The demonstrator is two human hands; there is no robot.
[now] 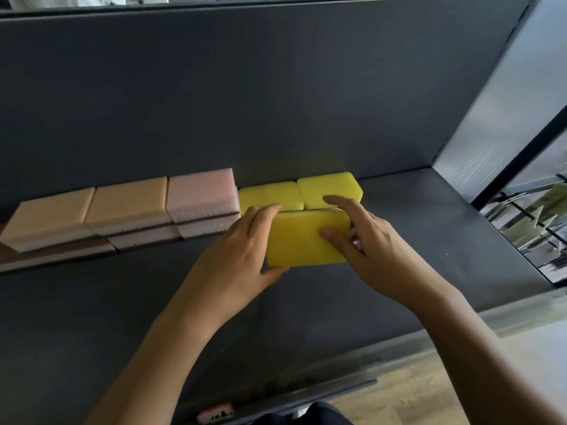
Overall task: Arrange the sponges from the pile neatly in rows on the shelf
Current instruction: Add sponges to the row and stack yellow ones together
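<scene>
Back row L to R: two peach sponges (pixel 49 219) (pixel 129 200), a pink sponge (pixel 201 191), then two yellow sponges (pixel 270 196) (pixel 328 188), all along the back panel (pixel 245 87). The peach/pink ones sit stacked on white-and-brown sponges (pixel 144 239). The held yellow sponge (pixel 303 240) is just in front of the yellow pair, touching or nearly so. It lies flat w/ long axis L-R, parallel to the row. Left hand (pixel 242 243) grips its left end, thumb on the near edge. Right hand (pixel 371 240) pinches the right end, index finger stretched over the top. Dark grey shelf (pixel 122 302), translucent side wall (pixel 506 102), wood floor (pixel 399 391) below.
</scene>
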